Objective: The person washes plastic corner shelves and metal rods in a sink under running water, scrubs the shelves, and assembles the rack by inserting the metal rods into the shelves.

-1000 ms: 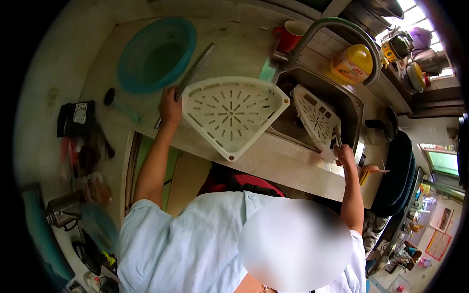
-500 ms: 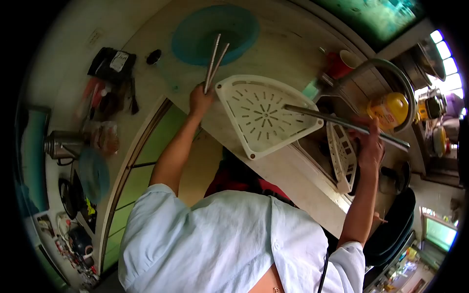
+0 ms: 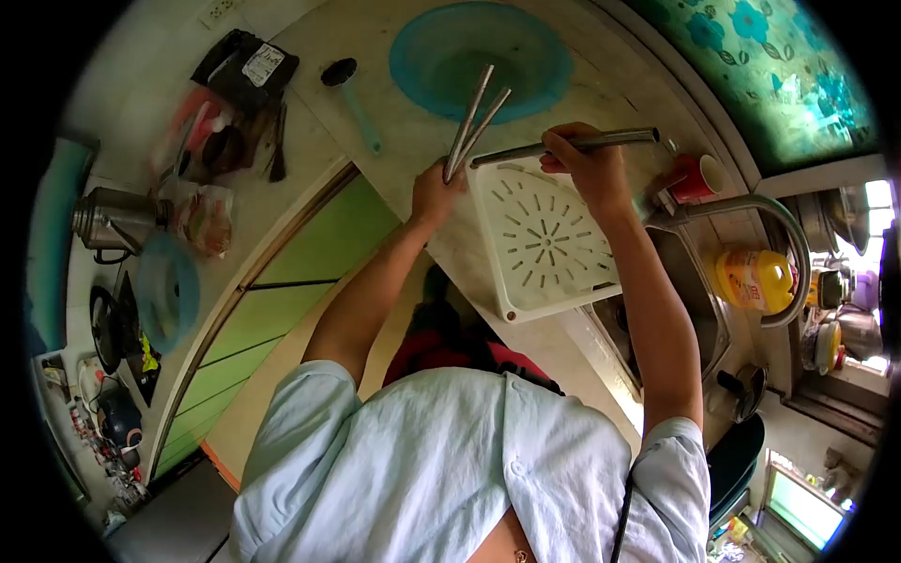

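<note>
In my closed left hand point(image 3: 435, 195) are two shiny metal tubes point(image 3: 481, 113), pointing up and away from me. Beside that hand lies a white plastic corner shelf point(image 3: 540, 246) with slots in a sunburst pattern, on the counter near its front edge. My right hand point(image 3: 589, 167), above the shelf's far side, is wrapped round a third metal tube point(image 3: 619, 138). That tube lies nearly level, its left end over or at the shelf's far left corner. Whether it touches the corner I cannot tell. My right forearm covers part of the shelf.
A blue translucent basin point(image 3: 404, 70) sits at the back, near a light green-handled utensil point(image 3: 361, 117). To the right are a sink point(image 3: 699, 281), a curved faucet point(image 3: 793, 220), a red cup point(image 3: 696, 178) and a yellow bottle point(image 3: 765, 281). A metal flask point(image 3: 122, 218) stands left.
My right hand has carried its tube left and away from me, from over the sink to the shelf's far corner. The view has shifted. The second white plastic piece by the sink is no longer visible.
</note>
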Demonstrator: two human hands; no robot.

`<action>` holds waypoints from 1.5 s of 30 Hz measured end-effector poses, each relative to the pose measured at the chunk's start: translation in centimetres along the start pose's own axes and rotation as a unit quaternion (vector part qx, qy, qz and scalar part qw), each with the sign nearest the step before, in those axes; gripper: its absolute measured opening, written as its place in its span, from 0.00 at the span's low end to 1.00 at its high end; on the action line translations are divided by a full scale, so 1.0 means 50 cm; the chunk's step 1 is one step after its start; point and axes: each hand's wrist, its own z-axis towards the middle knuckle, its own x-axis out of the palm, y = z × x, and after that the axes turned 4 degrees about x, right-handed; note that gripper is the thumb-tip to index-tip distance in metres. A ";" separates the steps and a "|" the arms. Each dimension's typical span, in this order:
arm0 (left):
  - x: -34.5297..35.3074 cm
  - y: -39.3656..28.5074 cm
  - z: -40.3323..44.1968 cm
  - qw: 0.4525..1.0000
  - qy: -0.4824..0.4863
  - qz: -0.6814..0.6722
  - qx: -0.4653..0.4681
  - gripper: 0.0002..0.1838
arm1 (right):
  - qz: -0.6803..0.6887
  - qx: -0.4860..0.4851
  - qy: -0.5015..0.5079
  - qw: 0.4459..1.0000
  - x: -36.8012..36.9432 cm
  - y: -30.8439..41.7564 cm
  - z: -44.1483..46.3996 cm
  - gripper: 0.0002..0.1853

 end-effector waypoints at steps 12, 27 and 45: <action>0.002 0.009 0.011 1.000 0.012 0.005 -0.025 0.08 | -0.117 0.009 0.049 0.992 0.073 0.032 0.100 0.11; 0.005 0.005 0.016 0.998 -0.015 0.053 -0.017 0.12 | -0.337 -0.152 0.060 0.927 0.141 0.035 0.135 0.08; -0.015 -0.037 0.049 0.996 0.060 -0.065 -0.022 0.12 | 0.052 -0.205 0.017 0.977 0.202 0.108 0.117 0.19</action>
